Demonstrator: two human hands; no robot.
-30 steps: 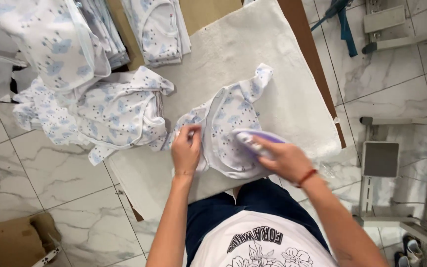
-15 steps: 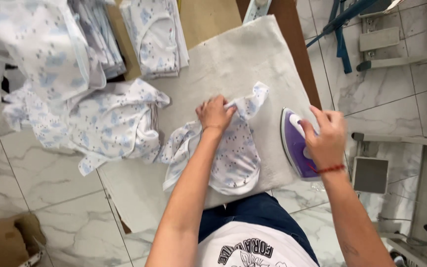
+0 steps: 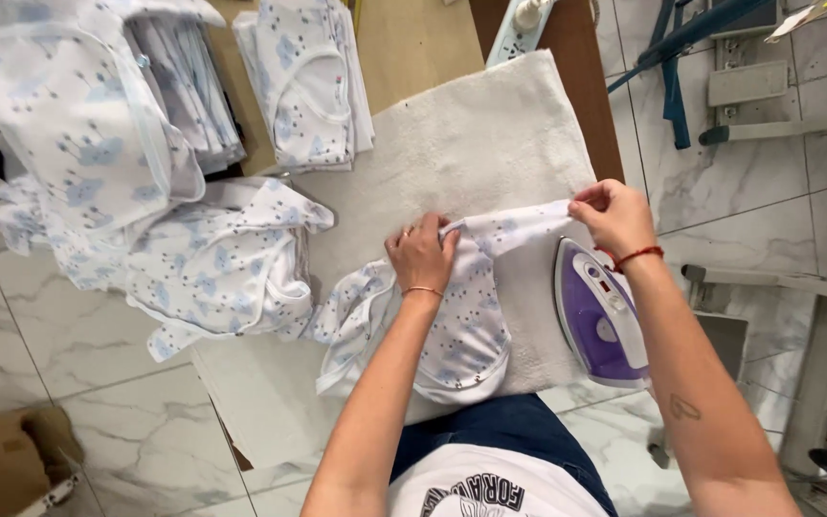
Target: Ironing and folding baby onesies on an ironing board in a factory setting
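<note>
Left hand (image 3: 421, 257) pressing flat, fingers curled; right hand (image 3: 614, 216) pinched closed, both forearms extended

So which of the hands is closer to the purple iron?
The right. The right hand pinches the sleeve of the printed garment just above the purple iron; the left hand presses the garment further to the iron's left.

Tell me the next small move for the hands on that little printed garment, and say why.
Probably pull the sleeve flat: the right hand pinches the sleeve end of the printed garment, the left hand presses it near the shoulder, and the cloth between them looks creased. The purple iron rests on the white pad beside it, in neither hand.
</note>
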